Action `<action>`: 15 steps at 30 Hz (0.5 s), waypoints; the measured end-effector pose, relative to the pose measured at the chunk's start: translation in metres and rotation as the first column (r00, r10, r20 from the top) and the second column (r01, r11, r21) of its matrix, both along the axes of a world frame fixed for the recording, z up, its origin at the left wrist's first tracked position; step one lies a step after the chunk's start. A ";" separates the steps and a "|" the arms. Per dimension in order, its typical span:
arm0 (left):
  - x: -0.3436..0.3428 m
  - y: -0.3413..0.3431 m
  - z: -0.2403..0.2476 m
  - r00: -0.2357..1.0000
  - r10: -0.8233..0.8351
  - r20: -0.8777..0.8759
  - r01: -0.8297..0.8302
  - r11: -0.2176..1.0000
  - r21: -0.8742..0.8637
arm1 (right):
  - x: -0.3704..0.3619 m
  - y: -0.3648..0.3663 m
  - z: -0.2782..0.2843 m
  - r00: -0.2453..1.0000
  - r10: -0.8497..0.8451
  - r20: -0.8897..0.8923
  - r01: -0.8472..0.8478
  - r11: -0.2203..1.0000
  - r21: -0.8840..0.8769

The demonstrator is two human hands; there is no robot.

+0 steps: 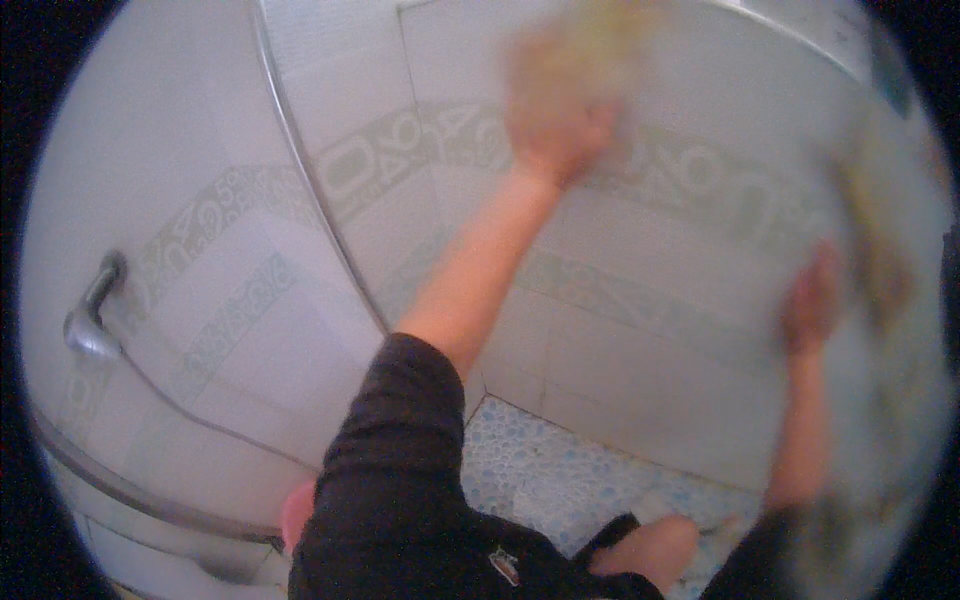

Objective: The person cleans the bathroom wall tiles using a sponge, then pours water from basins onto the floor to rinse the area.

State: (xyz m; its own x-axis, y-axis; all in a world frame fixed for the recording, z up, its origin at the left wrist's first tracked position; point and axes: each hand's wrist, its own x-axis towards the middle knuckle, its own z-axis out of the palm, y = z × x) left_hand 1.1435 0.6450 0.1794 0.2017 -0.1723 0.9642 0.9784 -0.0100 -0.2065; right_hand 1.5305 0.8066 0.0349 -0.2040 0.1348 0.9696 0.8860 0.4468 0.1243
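Note:
My left hand (562, 125) is raised at the upper middle, its arm stretched forward from a dark sleeve. It is closed around a yellowish wad (612, 45), smeared by motion; whether it is a cloth or a sponge I cannot tell. Behind the hand stands a pale tiled wall (600, 240) with bands of large white characters on grey-green. My right hand (812, 297) is up at the right, blurred, with fingers stretched upward and nothing visible in them. Beside it is a smeared yellow-brown shape (880, 245), possibly a reflection.
A shower head (93, 335) with a thin hose hangs at the left. A metal rail (300, 150) runs down the left side, and another bar (800, 38) curves across the top right. Below are a pebble-patterned floor (530, 460) and a pink object (297, 512), partly hidden by my sleeve.

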 end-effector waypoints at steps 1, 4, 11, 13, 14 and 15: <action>-0.021 -0.006 0.012 0.993 0.113 -0.021 -0.112 0.992 0.057 | -0.001 0.000 0.000 1.000 -0.001 0.000 0.001 1.000 -0.012; -0.086 -0.020 0.070 0.890 0.327 0.317 -0.347 0.938 0.006 | 0.007 -0.001 0.006 0.999 -0.050 -0.018 0.050 0.999 0.008; -0.135 -0.030 0.075 0.959 0.191 0.211 -0.236 0.947 0.217 | -0.009 -0.059 0.029 0.997 0.056 0.047 -0.066 0.970 0.235; -0.148 -0.033 0.069 0.961 0.182 0.207 -0.227 0.948 0.221 | -0.020 -0.062 0.033 0.995 0.073 0.064 -0.089 0.949 0.304; -0.151 -0.034 0.057 0.967 0.184 0.178 -0.221 0.951 0.216 | -0.025 -0.064 0.035 0.996 0.048 0.075 -0.071 0.936 0.346; -0.152 -0.035 0.039 0.973 0.180 0.145 -0.209 0.953 0.221 | -0.022 -0.062 0.037 0.995 0.047 0.087 -0.074 0.937 0.340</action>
